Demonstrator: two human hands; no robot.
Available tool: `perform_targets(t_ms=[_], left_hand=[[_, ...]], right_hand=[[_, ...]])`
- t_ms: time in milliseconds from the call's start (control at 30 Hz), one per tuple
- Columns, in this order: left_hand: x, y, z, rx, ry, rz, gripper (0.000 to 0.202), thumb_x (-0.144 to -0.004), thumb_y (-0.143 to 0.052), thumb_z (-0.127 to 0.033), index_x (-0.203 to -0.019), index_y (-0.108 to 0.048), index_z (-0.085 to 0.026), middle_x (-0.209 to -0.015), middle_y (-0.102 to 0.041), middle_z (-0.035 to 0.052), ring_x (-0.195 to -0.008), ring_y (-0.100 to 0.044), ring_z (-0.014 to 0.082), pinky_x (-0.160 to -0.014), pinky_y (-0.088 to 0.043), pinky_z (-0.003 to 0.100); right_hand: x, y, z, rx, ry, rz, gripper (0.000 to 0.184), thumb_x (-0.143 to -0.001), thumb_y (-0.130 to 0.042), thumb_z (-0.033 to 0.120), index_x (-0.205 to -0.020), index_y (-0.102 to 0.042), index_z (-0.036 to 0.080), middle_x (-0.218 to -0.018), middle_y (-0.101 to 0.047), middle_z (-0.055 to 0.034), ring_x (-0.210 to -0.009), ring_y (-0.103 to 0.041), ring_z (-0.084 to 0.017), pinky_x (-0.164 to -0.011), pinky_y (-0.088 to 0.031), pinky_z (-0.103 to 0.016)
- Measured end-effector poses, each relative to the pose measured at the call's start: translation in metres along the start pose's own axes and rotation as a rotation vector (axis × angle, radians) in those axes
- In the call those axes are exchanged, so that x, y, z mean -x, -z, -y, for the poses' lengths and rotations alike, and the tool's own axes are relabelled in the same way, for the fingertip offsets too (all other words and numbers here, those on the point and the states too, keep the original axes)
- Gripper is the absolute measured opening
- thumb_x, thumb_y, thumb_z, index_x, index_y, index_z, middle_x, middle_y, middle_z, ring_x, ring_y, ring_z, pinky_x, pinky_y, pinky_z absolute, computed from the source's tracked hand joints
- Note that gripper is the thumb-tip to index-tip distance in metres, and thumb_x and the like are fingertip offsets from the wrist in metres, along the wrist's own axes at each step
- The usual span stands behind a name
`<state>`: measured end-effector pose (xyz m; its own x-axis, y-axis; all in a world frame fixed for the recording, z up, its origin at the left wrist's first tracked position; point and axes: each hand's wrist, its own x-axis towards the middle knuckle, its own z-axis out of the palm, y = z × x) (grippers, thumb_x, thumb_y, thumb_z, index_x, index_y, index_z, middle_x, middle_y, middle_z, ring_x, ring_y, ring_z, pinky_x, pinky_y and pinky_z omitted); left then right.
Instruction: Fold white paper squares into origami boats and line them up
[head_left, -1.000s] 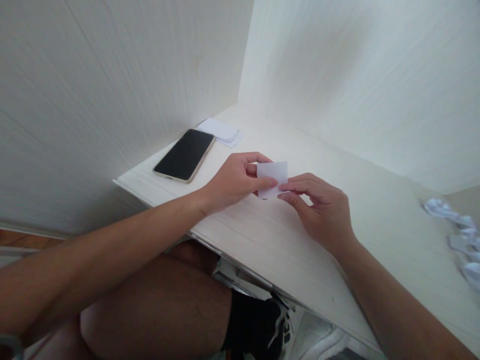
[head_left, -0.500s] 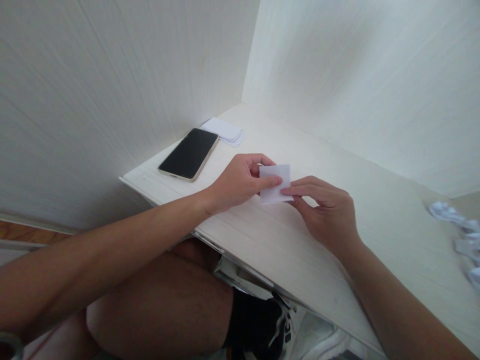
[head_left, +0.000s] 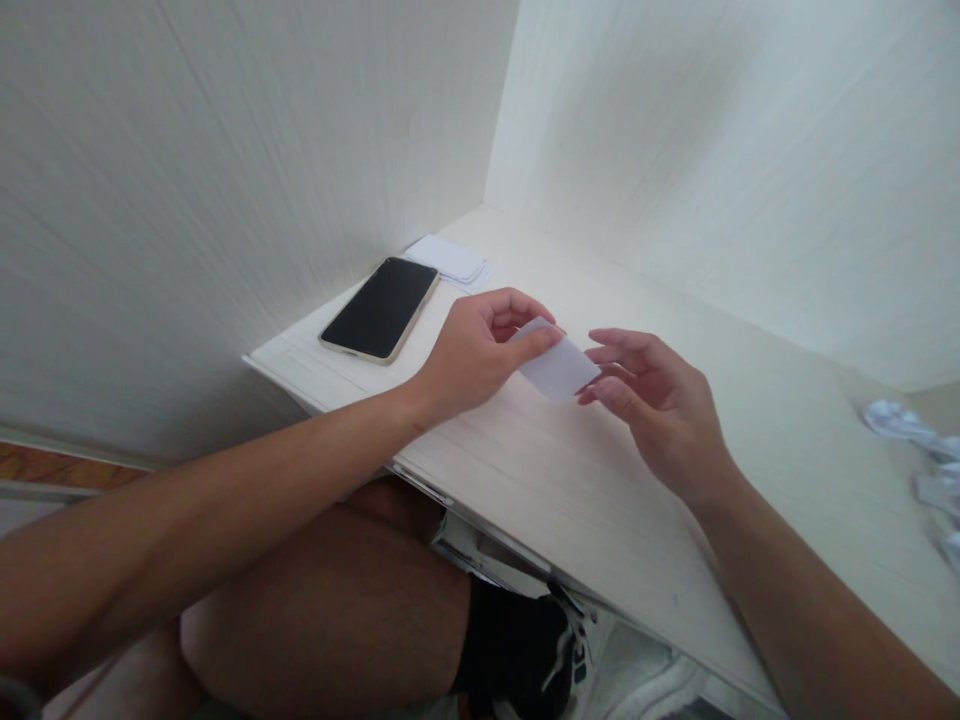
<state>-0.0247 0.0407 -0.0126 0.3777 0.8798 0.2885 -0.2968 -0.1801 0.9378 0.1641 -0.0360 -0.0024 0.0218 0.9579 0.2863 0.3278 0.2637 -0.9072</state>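
Note:
My left hand (head_left: 476, 350) pinches a small white piece of paper (head_left: 559, 368) between thumb and fingers, a little above the pale wooden desk (head_left: 570, 480). The paper is tilted, its lower right corner pointing at my right hand (head_left: 656, 405). My right hand hovers just right of the paper with its fingers loosely spread, the fingertips at or just short of the paper's edge, not gripping it.
A black phone (head_left: 381, 307) lies face up at the desk's left end, a small stack of white paper slips (head_left: 448, 258) behind it in the corner. Crumpled white papers (head_left: 919, 445) lie at the far right. Walls enclose the desk at left and back. My bare knee is under the desk.
My right hand has let go of the paper and its fingers have spread. My left hand has lifted and tilted the paper, which was held upright by both hands before.

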Motion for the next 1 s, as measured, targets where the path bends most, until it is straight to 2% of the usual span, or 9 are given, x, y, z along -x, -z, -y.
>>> perform_targets(t_ms=[33, 133, 233, 367, 500, 633, 733, 900, 1000], left_hand=[[0.0, -0.001, 0.0, 0.014, -0.016, -0.017, 0.01, -0.079, -0.077, -0.016, -0.083, -0.067, -0.015, -0.082, -0.075, 0.0022, -0.078, -0.07, 0.0128, -0.075, -0.055, 0.026], [0.002, -0.002, 0.0, 0.042, -0.024, -0.004, 0.012, -0.079, -0.077, -0.015, -0.085, -0.066, -0.015, -0.083, -0.077, 0.0023, -0.08, -0.072, 0.0138, -0.077, -0.057, 0.027], [0.004, -0.001, 0.0, 0.053, 0.0, 0.036, 0.014, -0.078, -0.078, -0.015, -0.088, -0.067, -0.015, -0.079, -0.076, 0.0005, -0.074, -0.071, 0.0123, -0.07, -0.056, 0.024], [0.004, 0.001, 0.0, 0.0, 0.124, 0.088, 0.016, -0.079, -0.076, -0.012, -0.092, -0.067, -0.015, -0.072, -0.071, -0.001, -0.063, -0.067, 0.0102, -0.057, -0.052, 0.021], [0.005, 0.001, -0.001, -0.011, 0.27, 0.273, 0.02, -0.081, -0.073, -0.012, -0.099, -0.065, -0.014, -0.074, -0.072, 0.0024, -0.069, -0.071, 0.0148, -0.061, -0.059, 0.026], [0.007, 0.001, -0.002, -0.067, 0.25, 0.332, 0.022, -0.083, -0.071, -0.012, -0.104, -0.063, -0.014, -0.075, -0.072, 0.0027, -0.068, -0.069, 0.0133, -0.059, -0.056, 0.023], [0.007, 0.003, 0.0, -0.146, 0.265, 0.383, 0.027, -0.081, -0.072, -0.01, -0.106, -0.062, -0.014, -0.077, -0.073, 0.0034, -0.065, -0.069, 0.0133, -0.058, -0.056, 0.024], [0.005, 0.006, 0.006, -0.257, 0.234, 0.327, 0.035, -0.075, -0.082, -0.017, -0.105, -0.064, -0.015, -0.07, -0.066, -0.0014, -0.066, -0.069, 0.0148, -0.06, -0.058, 0.026], [0.004, 0.009, 0.006, -0.386, 0.164, 0.338, 0.037, -0.073, -0.082, -0.014, -0.106, -0.065, -0.015, -0.069, -0.067, -0.0013, -0.067, -0.069, 0.0149, -0.062, -0.056, 0.026]], right_hand=[[-0.001, 0.0, 0.0, -0.012, -0.03, -0.018, 0.036, -0.079, -0.084, 0.037, -0.111, -0.071, 0.027, -0.094, -0.074, -0.0017, -0.07, -0.069, -0.015, -0.068, -0.06, -0.032], [-0.002, 0.0, -0.001, 0.049, -0.043, -0.056, 0.018, -0.079, -0.084, 0.035, -0.092, -0.076, 0.025, -0.076, -0.073, -0.0003, -0.064, -0.066, -0.015, -0.063, -0.057, -0.031], [-0.003, 0.001, -0.005, 0.044, -0.063, -0.062, 0.012, -0.081, -0.082, 0.036, -0.084, -0.077, 0.026, -0.071, -0.072, -0.0003, -0.063, -0.064, -0.016, -0.062, -0.055, -0.032], [-0.005, 0.006, -0.014, -0.073, -0.104, -0.083, 0.012, -0.085, -0.078, 0.037, -0.086, -0.076, 0.026, -0.08, -0.072, -0.0004, -0.069, -0.065, -0.016, -0.065, -0.055, -0.031], [-0.006, 0.009, -0.012, -0.053, -0.086, -0.104, 0.011, -0.09, -0.072, 0.034, -0.093, -0.078, 0.025, -0.092, -0.076, -0.0025, -0.078, -0.066, -0.016, -0.068, -0.053, -0.031], [-0.005, 0.005, -0.003, 0.12, -0.086, 0.014, 0.015, -0.087, -0.074, 0.031, -0.1, -0.078, 0.023, -0.084, -0.076, -0.0025, -0.069, -0.064, -0.015, -0.06, -0.05, -0.029], [-0.003, -0.001, -0.001, 0.103, -0.098, 0.045, 0.021, -0.083, -0.078, 0.027, -0.102, -0.074, 0.019, -0.079, -0.074, -0.0017, -0.067, -0.064, -0.014, -0.059, -0.048, -0.028], [-0.003, -0.001, -0.005, 0.22, -0.121, 0.055, 0.04, -0.078, -0.082, 0.028, -0.114, -0.069, 0.017, -0.068, -0.066, 0.0022, -0.06, -0.057, -0.013, -0.055, -0.042, -0.027], [-0.003, 0.001, -0.005, 0.354, -0.093, 0.085, 0.037, -0.078, -0.082, 0.025, -0.112, -0.071, 0.017, -0.064, -0.062, 0.0036, -0.06, -0.055, -0.013, -0.057, -0.041, -0.028]])
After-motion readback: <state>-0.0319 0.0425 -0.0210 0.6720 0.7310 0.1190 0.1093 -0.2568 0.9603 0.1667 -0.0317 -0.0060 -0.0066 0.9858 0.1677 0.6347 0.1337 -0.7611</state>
